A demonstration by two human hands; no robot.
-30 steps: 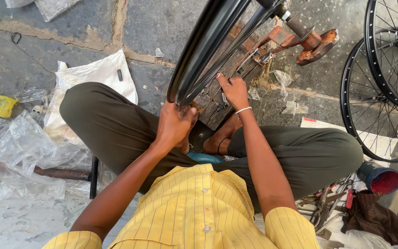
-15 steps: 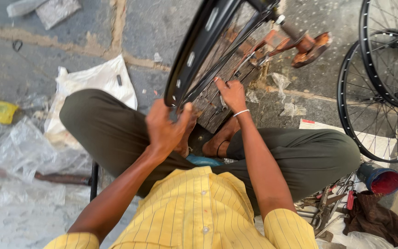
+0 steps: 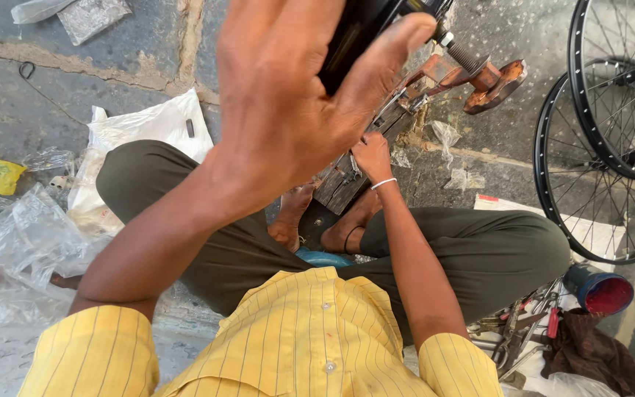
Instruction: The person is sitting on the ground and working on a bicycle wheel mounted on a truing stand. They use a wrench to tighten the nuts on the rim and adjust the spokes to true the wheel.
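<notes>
The left hand [image 3: 288, 95] is rising close to the camera, fingers spread, thumb resting on the black wheel rim [image 3: 361, 29], not clenched. The right hand [image 3: 371, 156] is pinching a spoke [image 3: 398, 110] above the wooden block [image 3: 339, 184] between the crossed legs.

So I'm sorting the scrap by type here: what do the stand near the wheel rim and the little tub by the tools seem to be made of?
The stand looks like steel, orange-brown with rust and with a threaded bolt showing. The rim under the left hand looks like glossy black-painted metal. The tub, blue outside and red inside, is probably plastic, though that is hard to tell.
</notes>
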